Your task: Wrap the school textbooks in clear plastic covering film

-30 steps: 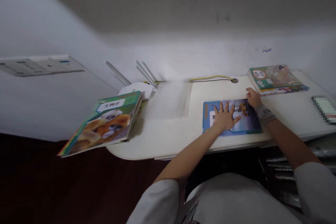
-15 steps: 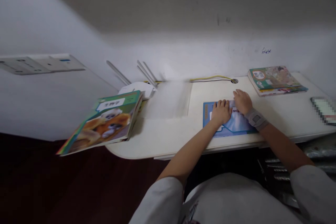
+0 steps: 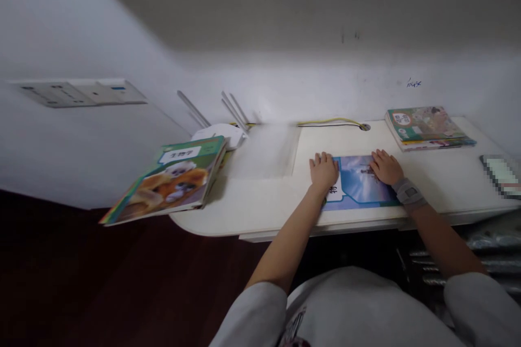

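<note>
A blue book (image 3: pixel 358 181) lies on the white desk (image 3: pixel 252 206), its cover showing a sky picture. Over the book's left end rests my left hand (image 3: pixel 324 171), palm down with fingers stretched out. My right hand (image 3: pixel 386 167), with a grey watch on its wrist, lies flat on the right part of the cover, fingers extended. Neither hand grips anything that I can see. Left of the book is a clear plastic sheet or cover (image 3: pixel 264 149).
A stack of textbooks (image 3: pixel 175 179) overhangs the desk's left end, beside a white router (image 3: pixel 220 134) with antennas. More books (image 3: pixel 427 127) lie at the back right, near a phone-like device (image 3: pixel 502 176). A yellow cable (image 3: pixel 329 121) runs along the wall to a hole.
My left hand has slid left to the book's left end, and my right hand has shifted right and lower. More of the cover shows between them. The view has shifted slightly.
</note>
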The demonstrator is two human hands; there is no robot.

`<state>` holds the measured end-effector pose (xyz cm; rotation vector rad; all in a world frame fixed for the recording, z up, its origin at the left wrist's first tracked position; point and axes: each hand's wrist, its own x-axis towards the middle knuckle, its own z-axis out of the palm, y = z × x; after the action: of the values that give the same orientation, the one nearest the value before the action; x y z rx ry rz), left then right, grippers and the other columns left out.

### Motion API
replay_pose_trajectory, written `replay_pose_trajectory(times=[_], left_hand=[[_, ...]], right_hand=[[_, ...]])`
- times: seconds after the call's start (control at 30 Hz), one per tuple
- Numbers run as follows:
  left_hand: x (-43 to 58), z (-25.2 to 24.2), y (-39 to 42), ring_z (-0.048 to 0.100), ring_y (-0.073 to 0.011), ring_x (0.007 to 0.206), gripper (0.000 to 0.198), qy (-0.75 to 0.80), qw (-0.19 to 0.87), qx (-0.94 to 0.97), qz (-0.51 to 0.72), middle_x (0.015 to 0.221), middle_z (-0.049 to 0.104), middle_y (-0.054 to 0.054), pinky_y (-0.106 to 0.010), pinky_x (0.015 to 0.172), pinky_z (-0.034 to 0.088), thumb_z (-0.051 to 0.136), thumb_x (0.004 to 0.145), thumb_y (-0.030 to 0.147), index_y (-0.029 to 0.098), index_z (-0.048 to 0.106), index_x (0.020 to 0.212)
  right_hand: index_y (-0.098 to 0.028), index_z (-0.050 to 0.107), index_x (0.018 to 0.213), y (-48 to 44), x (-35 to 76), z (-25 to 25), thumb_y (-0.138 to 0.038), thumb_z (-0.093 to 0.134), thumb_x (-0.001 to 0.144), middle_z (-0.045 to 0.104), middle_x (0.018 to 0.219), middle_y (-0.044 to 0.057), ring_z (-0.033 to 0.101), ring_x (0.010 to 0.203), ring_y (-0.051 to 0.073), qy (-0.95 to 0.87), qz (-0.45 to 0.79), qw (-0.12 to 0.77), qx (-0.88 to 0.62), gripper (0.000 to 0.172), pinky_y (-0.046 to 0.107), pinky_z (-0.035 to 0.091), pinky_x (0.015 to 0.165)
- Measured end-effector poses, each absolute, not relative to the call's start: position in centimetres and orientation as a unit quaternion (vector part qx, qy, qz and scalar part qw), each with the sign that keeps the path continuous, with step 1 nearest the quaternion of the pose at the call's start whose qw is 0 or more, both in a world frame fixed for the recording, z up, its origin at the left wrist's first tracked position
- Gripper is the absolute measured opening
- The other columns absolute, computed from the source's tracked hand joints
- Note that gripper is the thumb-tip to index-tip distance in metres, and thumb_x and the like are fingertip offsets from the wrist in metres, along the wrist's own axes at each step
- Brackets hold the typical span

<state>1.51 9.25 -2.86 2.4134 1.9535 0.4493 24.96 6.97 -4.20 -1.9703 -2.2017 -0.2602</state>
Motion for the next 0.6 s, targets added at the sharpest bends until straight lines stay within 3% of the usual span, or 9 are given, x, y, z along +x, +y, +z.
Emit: replay_pose_trajectory(times=[0.17, 0.33, 0.6], left_hand=[[0.3, -2.9, 9.0, 0.03, -0.0383, 0.131, 0.053, 0.71, -0.001, 0.688, 0.147, 0.139, 0.041, -0.024, -0.056, 0.103, 0.021, 0.031, 0.091, 0.035, 0.001, 0.043, 0.131], [-0.9, -2.7, 8.8, 0.04, -0.0324, 0.124, 0.04, 0.709, 0.015, 0.682, 0.182, 0.128, 0.053, -0.019, -0.054, 0.1, 0.026, 0.031, 0.092, 0.033, 0.012, 0.059, 0.111], [-1.4, -1.4, 9.3, 0.053, -0.0245, 0.109, 0.031, 0.698, 0.055, 0.679, 0.22, 0.107, 0.065, -0.011, -0.04, 0.091, 0.038, 0.033, 0.092, 0.028, 0.019, 0.062, 0.099]], right_hand=[[-0.012, 0.046, 0.133, 6.7, 24.4, -4.0, -0.034, 0.03, 0.093, 0.045, 0.14, 0.014, 0.038, 0.129, 0.027, -0.734, -0.093, 0.086, -0.668, 0.049, 0.044, 0.034, 0.099], [-0.012, 0.047, 0.131, 6.8, 24.4, -4.0, -0.033, 0.03, 0.092, 0.048, 0.137, 0.014, 0.04, 0.127, 0.027, -0.728, -0.106, 0.096, -0.671, 0.048, 0.044, 0.033, 0.099], [-0.014, 0.05, 0.128, 6.8, 24.2, -3.9, -0.033, 0.033, 0.091, 0.048, 0.137, 0.017, 0.041, 0.125, 0.028, -0.722, -0.103, 0.103, -0.676, 0.046, 0.046, 0.035, 0.096]])
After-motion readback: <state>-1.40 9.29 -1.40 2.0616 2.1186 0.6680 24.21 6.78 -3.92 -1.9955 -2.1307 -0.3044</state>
